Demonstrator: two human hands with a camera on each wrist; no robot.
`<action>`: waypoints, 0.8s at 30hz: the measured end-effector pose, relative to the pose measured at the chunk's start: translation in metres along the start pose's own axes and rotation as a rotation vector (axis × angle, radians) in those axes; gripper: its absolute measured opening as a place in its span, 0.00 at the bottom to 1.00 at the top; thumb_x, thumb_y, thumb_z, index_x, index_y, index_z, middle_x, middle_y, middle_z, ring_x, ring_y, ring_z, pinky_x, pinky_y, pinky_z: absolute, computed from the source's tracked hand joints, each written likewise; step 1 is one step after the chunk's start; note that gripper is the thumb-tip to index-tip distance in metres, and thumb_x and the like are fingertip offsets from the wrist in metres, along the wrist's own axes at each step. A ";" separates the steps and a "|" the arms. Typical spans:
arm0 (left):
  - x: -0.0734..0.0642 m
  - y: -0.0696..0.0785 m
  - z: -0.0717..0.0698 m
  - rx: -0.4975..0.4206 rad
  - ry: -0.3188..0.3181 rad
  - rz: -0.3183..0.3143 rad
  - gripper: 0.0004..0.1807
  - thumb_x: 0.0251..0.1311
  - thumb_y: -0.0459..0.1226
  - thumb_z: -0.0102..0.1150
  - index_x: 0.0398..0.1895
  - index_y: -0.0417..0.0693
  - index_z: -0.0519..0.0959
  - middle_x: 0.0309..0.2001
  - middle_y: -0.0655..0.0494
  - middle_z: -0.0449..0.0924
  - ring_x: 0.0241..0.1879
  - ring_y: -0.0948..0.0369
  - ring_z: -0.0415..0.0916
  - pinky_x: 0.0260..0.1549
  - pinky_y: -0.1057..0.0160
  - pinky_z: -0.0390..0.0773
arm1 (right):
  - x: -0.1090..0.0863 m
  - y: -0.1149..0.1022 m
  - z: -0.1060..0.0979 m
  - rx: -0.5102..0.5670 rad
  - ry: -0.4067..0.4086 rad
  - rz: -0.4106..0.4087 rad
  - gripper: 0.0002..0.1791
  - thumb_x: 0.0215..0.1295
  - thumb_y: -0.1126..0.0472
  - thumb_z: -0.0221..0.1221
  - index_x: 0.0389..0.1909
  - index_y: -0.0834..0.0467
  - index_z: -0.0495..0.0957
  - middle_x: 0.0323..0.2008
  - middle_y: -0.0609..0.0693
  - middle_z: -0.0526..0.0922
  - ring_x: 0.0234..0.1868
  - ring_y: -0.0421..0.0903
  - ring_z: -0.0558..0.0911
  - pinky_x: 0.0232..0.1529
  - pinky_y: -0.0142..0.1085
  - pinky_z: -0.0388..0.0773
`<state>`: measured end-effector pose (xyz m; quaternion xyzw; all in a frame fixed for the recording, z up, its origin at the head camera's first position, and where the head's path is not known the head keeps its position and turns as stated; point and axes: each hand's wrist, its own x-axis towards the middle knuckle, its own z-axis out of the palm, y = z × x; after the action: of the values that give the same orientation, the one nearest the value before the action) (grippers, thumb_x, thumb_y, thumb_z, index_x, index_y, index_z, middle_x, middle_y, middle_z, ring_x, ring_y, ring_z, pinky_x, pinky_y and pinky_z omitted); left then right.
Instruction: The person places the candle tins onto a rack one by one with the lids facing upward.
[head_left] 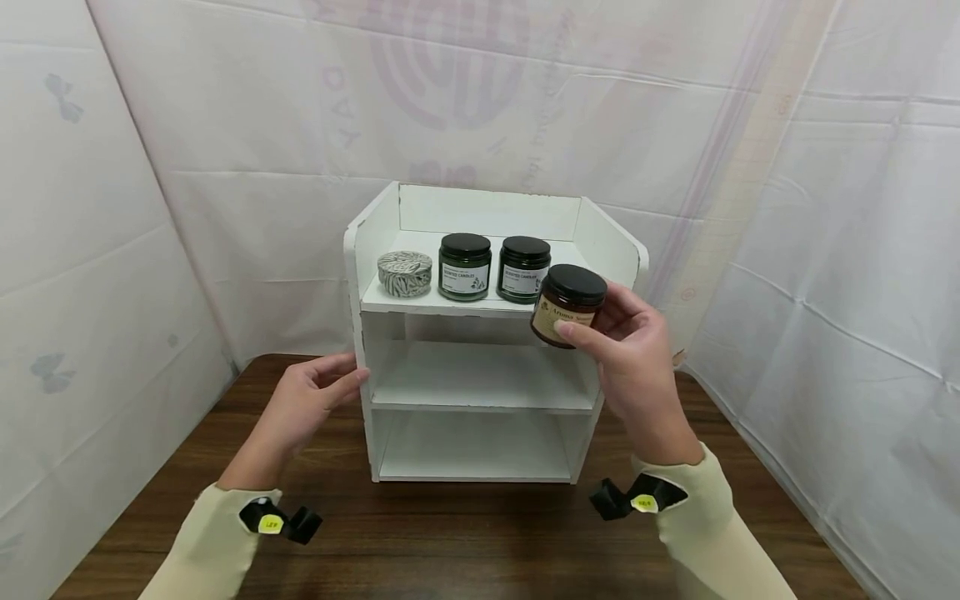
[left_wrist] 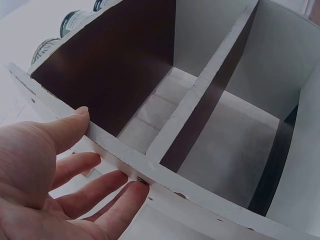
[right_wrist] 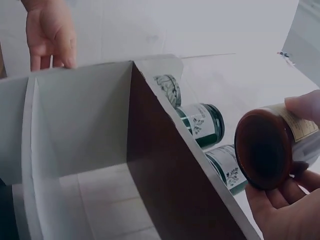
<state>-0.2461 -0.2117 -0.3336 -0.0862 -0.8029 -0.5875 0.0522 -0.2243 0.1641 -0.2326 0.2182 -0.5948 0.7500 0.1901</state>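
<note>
My right hand [head_left: 637, 354] holds a brown jar with a black lid [head_left: 567, 308] and a tan label, thumb across its front. The jar is slightly tilted at the right front of the white shelf unit's [head_left: 480, 404] top level. In the right wrist view, the brown glass bottom [right_wrist: 262, 150] faces the camera. On the top level stand two dark green candle jars [head_left: 464, 271] [head_left: 523, 273] with black lids and white labels, and a low round leaf-patterned tin [head_left: 405, 274]. My left hand [head_left: 315, 392] touches the unit's left side, thumb at the front edge, fingers loosely extended along the outer face.
The shelf unit stands on a dark brown wooden table [head_left: 465, 537], with two lower compartments facing front. White sheeting [head_left: 262, 125] hangs behind and at both sides. Raised side walls and a back panel [head_left: 487, 210] border the top level.
</note>
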 end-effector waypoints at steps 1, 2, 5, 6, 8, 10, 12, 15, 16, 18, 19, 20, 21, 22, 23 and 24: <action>0.000 0.000 0.000 0.003 0.000 0.000 0.36 0.69 0.52 0.64 0.73 0.41 0.70 0.70 0.39 0.73 0.54 0.68 0.81 0.52 0.67 0.84 | 0.002 0.000 -0.001 -0.019 0.004 -0.005 0.31 0.52 0.83 0.67 0.58 0.61 0.79 0.50 0.50 0.86 0.48 0.44 0.84 0.50 0.29 0.84; 0.000 -0.001 -0.001 0.006 -0.001 -0.001 0.37 0.69 0.52 0.64 0.73 0.41 0.70 0.70 0.40 0.73 0.54 0.67 0.81 0.52 0.67 0.84 | 0.003 -0.001 -0.001 -0.035 0.008 -0.010 0.31 0.52 0.82 0.68 0.59 0.61 0.79 0.50 0.50 0.86 0.48 0.44 0.84 0.50 0.29 0.84; 0.000 -0.001 -0.001 0.012 -0.003 -0.001 0.38 0.68 0.53 0.64 0.73 0.41 0.70 0.70 0.40 0.73 0.55 0.67 0.81 0.52 0.67 0.84 | 0.008 -0.001 -0.003 -0.068 0.026 -0.021 0.32 0.51 0.81 0.70 0.59 0.62 0.79 0.49 0.49 0.87 0.47 0.44 0.84 0.49 0.28 0.84; 0.000 -0.002 -0.001 0.013 -0.003 -0.002 0.38 0.68 0.53 0.64 0.73 0.41 0.70 0.70 0.40 0.73 0.55 0.67 0.81 0.52 0.67 0.84 | 0.009 -0.001 -0.003 -0.075 0.028 -0.026 0.32 0.51 0.80 0.70 0.59 0.62 0.79 0.49 0.49 0.87 0.48 0.44 0.84 0.49 0.28 0.84; 0.000 -0.002 -0.001 0.012 -0.002 -0.006 0.38 0.68 0.54 0.64 0.73 0.41 0.70 0.70 0.41 0.73 0.54 0.69 0.81 0.52 0.68 0.84 | 0.011 0.000 -0.004 -0.082 0.035 -0.035 0.32 0.51 0.80 0.71 0.60 0.63 0.79 0.49 0.49 0.87 0.48 0.44 0.83 0.49 0.27 0.84; 0.001 -0.002 -0.002 0.012 -0.003 -0.007 0.38 0.68 0.54 0.64 0.73 0.41 0.70 0.70 0.41 0.73 0.53 0.70 0.81 0.52 0.69 0.84 | 0.012 0.000 -0.004 -0.091 0.040 -0.045 0.33 0.51 0.80 0.71 0.60 0.63 0.79 0.49 0.49 0.87 0.48 0.44 0.83 0.49 0.27 0.84; 0.001 -0.002 -0.002 0.013 -0.003 -0.004 0.38 0.68 0.54 0.64 0.73 0.41 0.70 0.70 0.41 0.73 0.54 0.69 0.81 0.52 0.68 0.84 | 0.013 0.001 -0.004 -0.100 0.047 -0.057 0.33 0.50 0.79 0.72 0.60 0.63 0.79 0.49 0.50 0.87 0.48 0.44 0.83 0.49 0.27 0.84; 0.000 -0.002 -0.002 0.013 -0.004 0.003 0.37 0.68 0.53 0.64 0.73 0.40 0.70 0.70 0.40 0.72 0.55 0.66 0.81 0.53 0.67 0.84 | 0.014 0.001 -0.003 -0.130 0.062 -0.064 0.34 0.50 0.78 0.73 0.61 0.63 0.79 0.50 0.51 0.87 0.49 0.45 0.83 0.51 0.28 0.84; 0.000 -0.002 -0.002 0.012 -0.004 0.004 0.37 0.69 0.53 0.64 0.73 0.40 0.70 0.70 0.40 0.72 0.56 0.66 0.81 0.53 0.67 0.84 | 0.014 0.001 -0.003 -0.145 0.070 -0.063 0.34 0.50 0.78 0.73 0.61 0.63 0.79 0.50 0.51 0.86 0.50 0.45 0.83 0.52 0.27 0.84; -0.001 -0.001 -0.001 0.009 -0.004 0.005 0.37 0.69 0.52 0.64 0.73 0.40 0.70 0.70 0.40 0.72 0.56 0.66 0.81 0.53 0.67 0.84 | 0.014 0.001 -0.002 -0.188 0.084 -0.062 0.34 0.50 0.75 0.75 0.61 0.62 0.80 0.50 0.51 0.86 0.51 0.45 0.83 0.52 0.27 0.83; -0.001 -0.001 -0.001 0.008 -0.003 0.005 0.37 0.69 0.52 0.64 0.73 0.41 0.70 0.70 0.40 0.72 0.55 0.67 0.81 0.53 0.67 0.84 | 0.014 0.001 -0.002 -0.211 0.091 -0.061 0.34 0.51 0.73 0.75 0.61 0.61 0.80 0.51 0.51 0.86 0.51 0.46 0.83 0.53 0.27 0.83; -0.001 -0.001 -0.001 0.006 -0.003 0.005 0.37 0.69 0.52 0.64 0.73 0.41 0.70 0.70 0.40 0.73 0.55 0.68 0.81 0.53 0.67 0.84 | 0.014 0.001 -0.002 -0.233 0.097 -0.061 0.34 0.51 0.72 0.76 0.62 0.60 0.80 0.51 0.51 0.86 0.51 0.46 0.83 0.53 0.27 0.83; -0.001 -0.001 0.000 0.002 -0.001 0.005 0.37 0.68 0.52 0.64 0.73 0.40 0.70 0.69 0.40 0.73 0.54 0.69 0.81 0.52 0.67 0.84 | 0.014 0.001 -0.001 -0.257 0.104 -0.061 0.33 0.51 0.70 0.76 0.62 0.59 0.80 0.51 0.51 0.86 0.51 0.46 0.83 0.53 0.26 0.83; -0.001 -0.001 0.000 -0.001 0.002 0.006 0.37 0.68 0.52 0.64 0.73 0.40 0.71 0.69 0.40 0.73 0.53 0.70 0.80 0.52 0.67 0.84 | 0.014 0.000 -0.001 -0.281 0.109 -0.061 0.33 0.52 0.69 0.77 0.62 0.58 0.80 0.52 0.51 0.85 0.51 0.46 0.83 0.53 0.26 0.83; -0.001 -0.001 0.000 -0.003 0.005 0.008 0.36 0.69 0.52 0.64 0.72 0.40 0.71 0.69 0.39 0.74 0.52 0.71 0.80 0.52 0.67 0.84 | 0.015 0.000 -0.001 -0.303 0.112 -0.063 0.33 0.52 0.68 0.77 0.62 0.57 0.80 0.52 0.51 0.85 0.51 0.46 0.83 0.53 0.26 0.82; 0.000 -0.001 0.000 -0.006 0.007 0.012 0.36 0.69 0.51 0.64 0.72 0.40 0.71 0.68 0.39 0.74 0.52 0.72 0.80 0.52 0.68 0.84 | 0.015 0.001 -0.001 -0.323 0.116 -0.065 0.33 0.52 0.67 0.77 0.62 0.57 0.79 0.52 0.52 0.85 0.51 0.46 0.82 0.52 0.26 0.82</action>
<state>-0.2460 -0.2120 -0.3350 -0.0889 -0.8004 -0.5900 0.0584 -0.2371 0.1656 -0.2250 0.1601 -0.6883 0.6494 0.2808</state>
